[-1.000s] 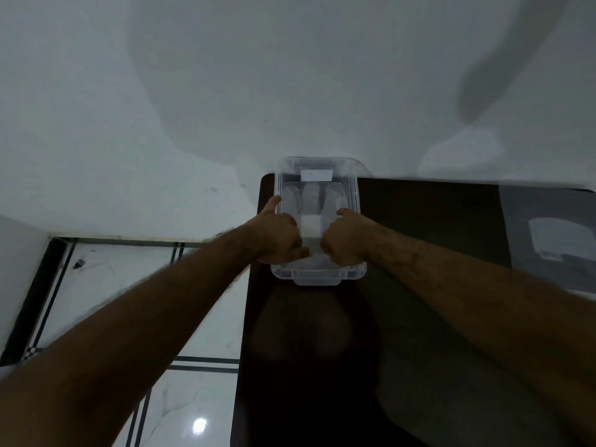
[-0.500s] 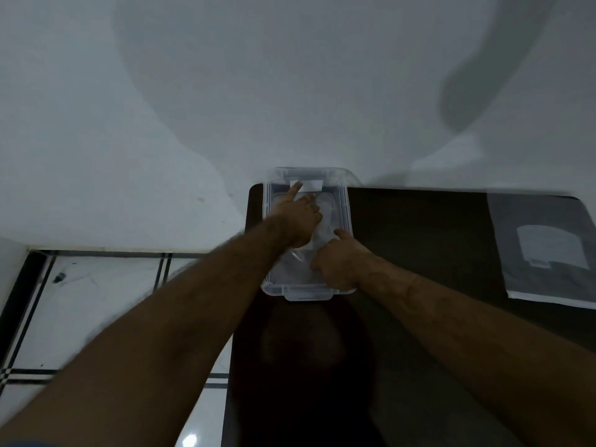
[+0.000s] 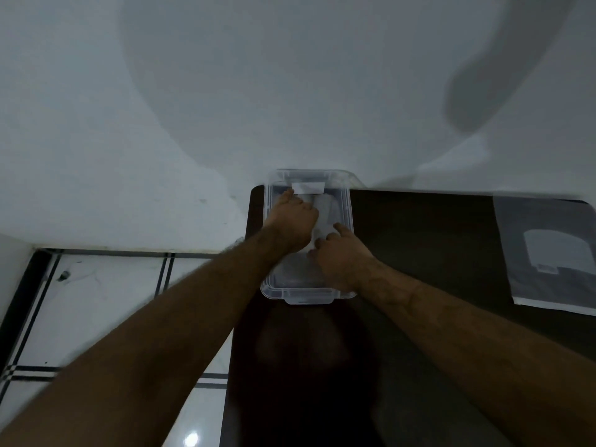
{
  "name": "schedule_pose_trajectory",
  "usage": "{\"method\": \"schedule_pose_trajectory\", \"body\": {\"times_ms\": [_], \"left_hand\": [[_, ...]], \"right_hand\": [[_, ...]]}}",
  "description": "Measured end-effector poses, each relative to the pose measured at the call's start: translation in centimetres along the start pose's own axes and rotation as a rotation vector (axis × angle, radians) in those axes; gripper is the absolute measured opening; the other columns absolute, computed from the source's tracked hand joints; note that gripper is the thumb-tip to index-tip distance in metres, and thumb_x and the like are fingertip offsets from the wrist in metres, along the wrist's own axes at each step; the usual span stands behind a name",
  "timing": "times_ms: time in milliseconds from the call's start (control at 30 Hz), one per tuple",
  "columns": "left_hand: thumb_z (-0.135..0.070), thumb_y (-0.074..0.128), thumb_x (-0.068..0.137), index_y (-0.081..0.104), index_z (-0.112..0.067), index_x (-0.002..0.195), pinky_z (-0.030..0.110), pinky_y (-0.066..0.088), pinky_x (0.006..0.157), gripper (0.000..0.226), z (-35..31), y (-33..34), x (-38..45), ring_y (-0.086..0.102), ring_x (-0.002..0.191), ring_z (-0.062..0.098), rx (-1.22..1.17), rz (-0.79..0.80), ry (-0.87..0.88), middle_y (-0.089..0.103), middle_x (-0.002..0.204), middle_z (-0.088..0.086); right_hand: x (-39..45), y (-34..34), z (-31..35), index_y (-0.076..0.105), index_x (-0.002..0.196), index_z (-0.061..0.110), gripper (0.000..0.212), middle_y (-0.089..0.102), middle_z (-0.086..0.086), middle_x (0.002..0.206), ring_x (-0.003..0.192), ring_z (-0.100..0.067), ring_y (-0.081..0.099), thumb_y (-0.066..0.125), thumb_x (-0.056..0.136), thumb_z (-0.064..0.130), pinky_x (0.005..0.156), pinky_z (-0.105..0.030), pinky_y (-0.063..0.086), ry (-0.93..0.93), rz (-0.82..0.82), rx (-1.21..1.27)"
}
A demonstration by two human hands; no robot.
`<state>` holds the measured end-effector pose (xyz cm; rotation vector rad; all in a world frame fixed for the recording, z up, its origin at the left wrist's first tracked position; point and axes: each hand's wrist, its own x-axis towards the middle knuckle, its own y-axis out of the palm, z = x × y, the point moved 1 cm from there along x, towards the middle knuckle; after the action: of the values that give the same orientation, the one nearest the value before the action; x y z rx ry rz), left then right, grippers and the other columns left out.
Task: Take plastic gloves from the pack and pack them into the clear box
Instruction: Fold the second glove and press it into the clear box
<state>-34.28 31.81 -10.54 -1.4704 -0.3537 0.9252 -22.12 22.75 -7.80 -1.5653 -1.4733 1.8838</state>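
Broadly, the dark table [image 3: 435,253] stands with its far edge against a pale wall [image 3: 290,75], which gives the work a firm backstop. On its right end, well apart from the hands, lies the pack [image 3: 551,253], flat and untouched at this moment; it appears parked within reach for a further draw, though whether gloves remain inside cannot be told.

At the table's far left corner sits the clear box [image 3: 346,201], open-topped, its long side running away from the person, its far end against the wall. That placement likely keeps it from sliding under downward pressure.

Inside the box lie the plastic gloves [image 3: 325,214], pale and translucent, spread over the floor; a count is not possible.

Both hands are inside the box. The left hand [image 3: 292,221] reaches toward the far end, fingers extended and pressing flat on the gloves, grasping nothing. The right hand [image 3: 342,258] rests nearer the near end, fingers curled onto the film; whether it pinches the material or merely presses it cannot be told. Judged purpose: flattening the gloves so they lie level in the box.
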Motion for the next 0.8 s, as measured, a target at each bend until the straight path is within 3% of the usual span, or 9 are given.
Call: {"method": "schedule_pose_trajectory", "body": {"times_ms": [100,267,467,667,800], "left_hand": [[-0.023,0.055,0.100,0.066,-0.017,0.131,0.053,0.024,0.128,0.033,0.5,0.2,-1.8,0.059,0.131,0.032,0.071,-0.001,0.022,0.071,0.132,0.009],[-0.032,0.052,0.105,0.069,-0.021,0.127,0.064,0.009,0.130,0.030,1.2,1.2,-2.9,0.060,0.132,0.028,0.118,0.109,0.063,0.073,0.127,0.005],[-0.033,0.061,0.100,0.069,-0.023,0.123,0.066,0.010,0.127,0.027,1.6,0.0,-3.8,0.061,0.128,0.027,0.094,0.080,0.051,0.074,0.121,0.002],[-0.035,0.065,0.101,0.075,-0.024,0.118,0.071,0.005,0.127,0.023,1.6,1.2,-5.4,0.064,0.121,0.025,0.183,0.211,0.081,0.076,0.111,0.000],[-0.034,0.063,0.101,0.076,-0.025,0.115,0.071,0.011,0.125,0.022,1.6,0.5,-5.6,0.064,0.118,0.024,0.196,0.156,0.117,0.075,0.106,-0.001]], "right_hand": [[1.2,0.4,-0.6,0.050,0.151,0.022,0.052,0.050,-0.014,0.155,0.142,-0.035,0.049,0.050,0.104,0.044,0.129,-0.059,0.012,0.014,-0.028,0.027],[2.4,1.2,-0.7,0.043,0.156,0.024,0.060,0.053,-0.012,0.153,0.141,-0.033,0.052,0.054,0.102,0.048,0.128,-0.061,-0.001,0.069,0.020,0.025],[2.1,0.6,-0.3,0.057,0.145,0.025,0.047,0.061,-0.009,0.141,0.134,-0.033,0.056,0.051,0.104,0.047,0.125,-0.068,-0.007,0.002,-0.062,-0.066],[2.3,0.8,-0.6,0.054,0.150,0.025,0.047,0.061,-0.007,0.148,0.142,-0.033,0.052,0.051,0.106,0.043,0.124,-0.068,-0.009,-0.057,0.031,-0.102],[1.6,0.1,-0.8,0.057,0.147,0.026,0.042,0.061,-0.005,0.146,0.142,-0.032,0.050,0.047,0.108,0.039,0.125,-0.068,-0.007,-0.077,0.045,-0.086]]}}
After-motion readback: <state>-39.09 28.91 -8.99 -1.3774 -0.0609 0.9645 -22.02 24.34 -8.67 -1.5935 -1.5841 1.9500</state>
